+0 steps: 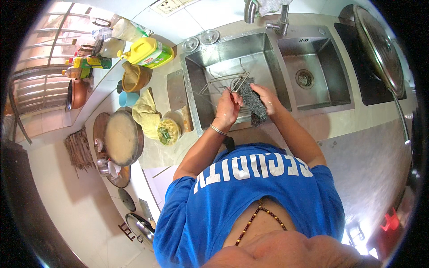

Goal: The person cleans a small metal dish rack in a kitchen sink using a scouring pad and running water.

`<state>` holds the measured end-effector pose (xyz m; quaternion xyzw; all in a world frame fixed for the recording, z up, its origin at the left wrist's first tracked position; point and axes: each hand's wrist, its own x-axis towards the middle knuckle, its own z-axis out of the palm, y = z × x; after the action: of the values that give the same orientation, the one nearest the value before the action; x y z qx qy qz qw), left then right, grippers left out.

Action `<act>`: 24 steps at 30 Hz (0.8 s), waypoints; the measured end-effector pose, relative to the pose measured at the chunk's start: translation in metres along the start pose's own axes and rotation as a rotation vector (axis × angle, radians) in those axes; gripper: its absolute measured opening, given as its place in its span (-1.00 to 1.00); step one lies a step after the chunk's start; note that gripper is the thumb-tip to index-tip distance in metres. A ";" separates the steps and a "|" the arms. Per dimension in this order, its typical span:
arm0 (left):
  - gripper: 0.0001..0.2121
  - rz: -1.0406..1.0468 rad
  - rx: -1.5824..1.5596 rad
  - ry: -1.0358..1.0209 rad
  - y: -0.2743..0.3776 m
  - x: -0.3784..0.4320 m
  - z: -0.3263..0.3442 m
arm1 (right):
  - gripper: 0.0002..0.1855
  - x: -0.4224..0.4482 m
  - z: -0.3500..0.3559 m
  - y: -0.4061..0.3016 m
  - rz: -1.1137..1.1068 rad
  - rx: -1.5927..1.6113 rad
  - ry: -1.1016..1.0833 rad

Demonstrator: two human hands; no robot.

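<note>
Over the large left basin of the steel sink (234, 43), my left hand (228, 107) grips a metal wire rack (214, 80) by one end. The rack's thin bars reach up and to the left from my fingers, above the basin floor. My right hand (266, 98) holds a dark grey scouring cloth (252, 100) against the near side of the rack. The cloth hangs down toward the sink's front rim and hides part of the wire. Some white specks, perhaps suds, show on my right hand.
A steel faucet (283, 23) stands behind the basins. Left of the sink are a cleaver (176, 90), a lidded tub of food (168, 131), a yellow cloth (146, 110), a blue cup (128, 99) and a yellow detergent jug (150, 52). A large pan lid (378, 50) leans at the right.
</note>
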<state>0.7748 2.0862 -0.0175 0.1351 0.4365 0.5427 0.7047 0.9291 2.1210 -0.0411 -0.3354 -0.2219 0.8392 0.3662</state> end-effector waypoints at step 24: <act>-0.69 -0.266 -0.247 0.173 0.015 0.056 -0.043 | -0.70 0.011 -0.025 -0.022 -0.571 -0.995 0.547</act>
<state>0.7344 2.1294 -0.0589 -0.0585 0.4394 0.5039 0.7413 0.9517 2.1469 -0.0483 -0.5950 -0.5644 0.3891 0.4195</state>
